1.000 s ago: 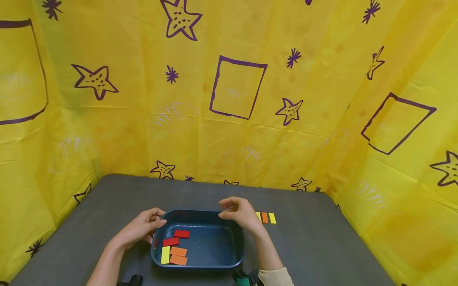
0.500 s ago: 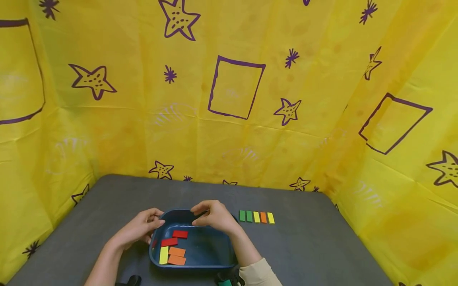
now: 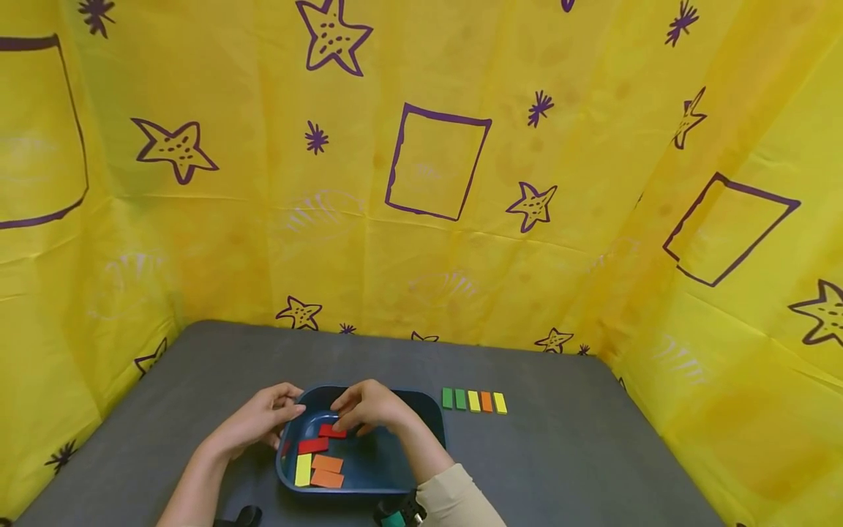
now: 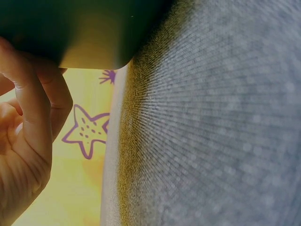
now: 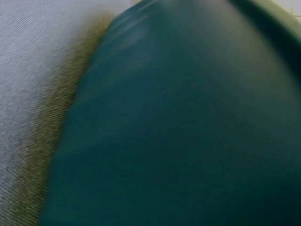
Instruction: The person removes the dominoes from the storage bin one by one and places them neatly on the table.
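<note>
My left hand [image 3: 266, 416] grips the left rim of a dark blue rectangular tray [image 3: 395, 479]. In the left wrist view its curled fingers [image 4: 35, 99] lie against the tray's dark outer wall. Over the inside of the tray reaches my right hand [image 3: 372, 407], thumb and index finger parted, the thumb at a red block [image 3: 329, 432]. Another red block [image 3: 312, 445], a yellow block [image 3: 303, 470] and two orange blocks, one the upper orange block [image 3: 327, 463], lie flat at the tray's left side. Only the tray's outer wall [image 5: 178, 132] fills the right wrist view; the right fingers are out of it.
On the dark grey table [image 3: 560, 454], right of the tray, a row holds two green blocks, one the left green block [image 3: 447, 398], a yellow block [image 3: 473, 401], an orange block [image 3: 486, 402] and another yellow block [image 3: 500, 403]. A yellow patterned cloth [image 3: 329, 256] surrounds the table.
My right hand has moved left from the tray's far right rim, down to the red block, uncovering the green blocks in the row. My left hand keeps its grip on the tray.
</note>
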The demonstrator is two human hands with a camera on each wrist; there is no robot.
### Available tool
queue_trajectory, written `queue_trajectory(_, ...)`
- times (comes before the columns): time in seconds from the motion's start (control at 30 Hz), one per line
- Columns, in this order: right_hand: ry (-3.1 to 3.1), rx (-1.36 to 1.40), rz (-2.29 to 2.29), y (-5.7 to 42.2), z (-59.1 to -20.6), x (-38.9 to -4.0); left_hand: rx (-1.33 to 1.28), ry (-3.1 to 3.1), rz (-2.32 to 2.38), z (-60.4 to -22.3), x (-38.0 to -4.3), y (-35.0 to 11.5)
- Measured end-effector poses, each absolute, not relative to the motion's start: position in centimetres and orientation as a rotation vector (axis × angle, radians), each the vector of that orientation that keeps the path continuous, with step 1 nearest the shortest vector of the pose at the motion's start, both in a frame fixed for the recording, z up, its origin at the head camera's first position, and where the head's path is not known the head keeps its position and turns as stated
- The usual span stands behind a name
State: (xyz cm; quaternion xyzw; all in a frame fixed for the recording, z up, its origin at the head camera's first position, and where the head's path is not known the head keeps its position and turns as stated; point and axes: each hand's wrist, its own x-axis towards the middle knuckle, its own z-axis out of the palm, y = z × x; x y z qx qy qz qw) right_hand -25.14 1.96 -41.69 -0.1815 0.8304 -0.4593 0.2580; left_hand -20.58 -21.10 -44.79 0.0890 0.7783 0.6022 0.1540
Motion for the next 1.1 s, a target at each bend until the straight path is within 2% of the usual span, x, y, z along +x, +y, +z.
queue_trajectory(0.47,2.456,-0.521,-1.153,1.5,-44.2,-25.1,0.265,2.232,1.729,-44.9,-20.4,-21.2)
queue_trajectory(1.1,2.726,-0.621,-0.827,0.9,-44.1,-24.2,0.266,2.234,1.732,-44.8,-20.5,-21.1)
